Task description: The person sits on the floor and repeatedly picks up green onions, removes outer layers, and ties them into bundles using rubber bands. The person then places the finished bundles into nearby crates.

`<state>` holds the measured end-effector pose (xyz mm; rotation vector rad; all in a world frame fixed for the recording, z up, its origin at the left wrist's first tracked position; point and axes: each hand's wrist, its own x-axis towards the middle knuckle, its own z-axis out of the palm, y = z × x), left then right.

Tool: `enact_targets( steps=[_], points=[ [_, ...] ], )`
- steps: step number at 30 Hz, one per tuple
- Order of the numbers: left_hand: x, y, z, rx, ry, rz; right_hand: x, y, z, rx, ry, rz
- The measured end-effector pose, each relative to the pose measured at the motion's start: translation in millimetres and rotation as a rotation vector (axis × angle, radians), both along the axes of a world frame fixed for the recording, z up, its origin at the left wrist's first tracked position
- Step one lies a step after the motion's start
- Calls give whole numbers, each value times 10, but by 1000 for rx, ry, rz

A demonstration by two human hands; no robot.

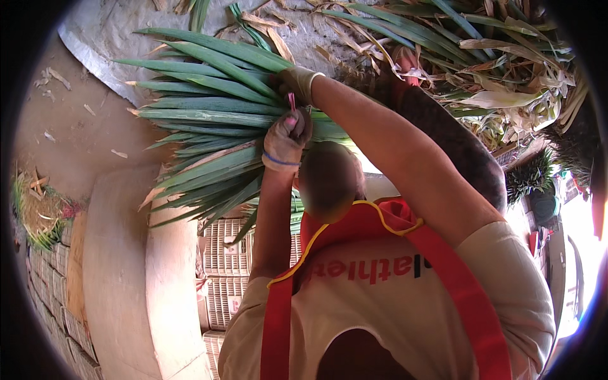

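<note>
A large bunch of long, flat green leaves (213, 104), leek-like, fans out to the left under both hands. My left hand (289, 137), in a pale, soiled glove with a blue band at the wrist, is closed with a thin pink strip (291, 102) sticking up from its fingers. Just above it, my right hand (297, 84), also in a pale glove, grips the upper leaves; its fingertips are partly hidden. The stalk end of the bunch is mostly hidden behind my right forearm and a blurred dark shape near the red apron (475, 294).
More leaves and dry husks (513, 95) pile at upper right, over a grey sheet (128, 28). Near them is a limb in dark patterned cloth (446, 128). Plastic crates (228, 251) stand beyond a pale ledge (171, 285); more crates (52, 270) are at far left.
</note>
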<state>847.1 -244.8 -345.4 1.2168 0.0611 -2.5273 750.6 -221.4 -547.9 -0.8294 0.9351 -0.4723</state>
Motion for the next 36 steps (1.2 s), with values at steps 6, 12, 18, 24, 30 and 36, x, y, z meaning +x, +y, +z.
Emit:
enact_targets(
  steps=[6, 12, 18, 24, 30, 36],
  points=[
    [12, -197, 94, -609, -404, -520, -163, -254, -268, 556, -416, 23],
    [106, -125, -144, -1128, -590, -610, -363, -782, 632, -94, 501, 838],
    [188, 198, -113, -391, -157, -114, -300, -41, 158, -760, 814, 1220],
    [205, 226, 64, -158, -22, 15, -261, -379, 515, -532, 768, 1147],
    [196, 185, -202, -89, 89, 207, -387, -282, -144, 245, 396, 408],
    [305, 307, -244, 30, 209, 272, -702, -684, 1424, -20, 444, 586]
  ],
)
